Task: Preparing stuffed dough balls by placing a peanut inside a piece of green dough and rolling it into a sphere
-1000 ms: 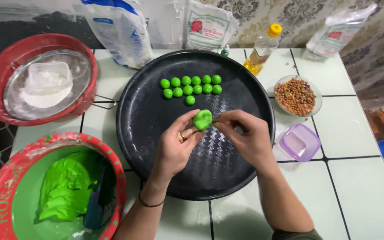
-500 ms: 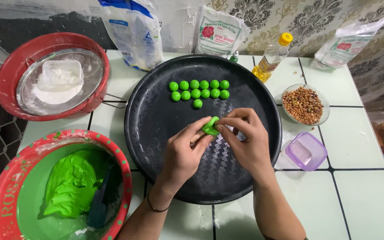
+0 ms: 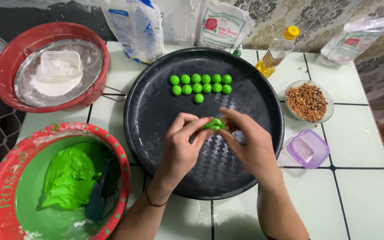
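Green dough mass [image 3: 70,175] with a dark spatula [image 3: 98,202] sits in the red-rimmed bowl [image 3: 5,195] at near left, within easy reach. A small dough piece [image 3: 213,125] is pinched between fingertips of left hand [image 3: 181,144] and right hand [image 3: 250,144], both closed on it, held over the black tray [image 3: 156,129]. Finished balls [image 3: 200,84] are lined up in rows on the tray's far part, kept apart. Peanut dish [image 3: 308,101] is at right; flour sieve [image 3: 58,73], bags and oil bottle [image 3: 277,52] lie beyond.

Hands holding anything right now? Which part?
Yes: a small piece of green dough, pinched by its edges between the fingertips of the left hand and right hand, above the black tray.
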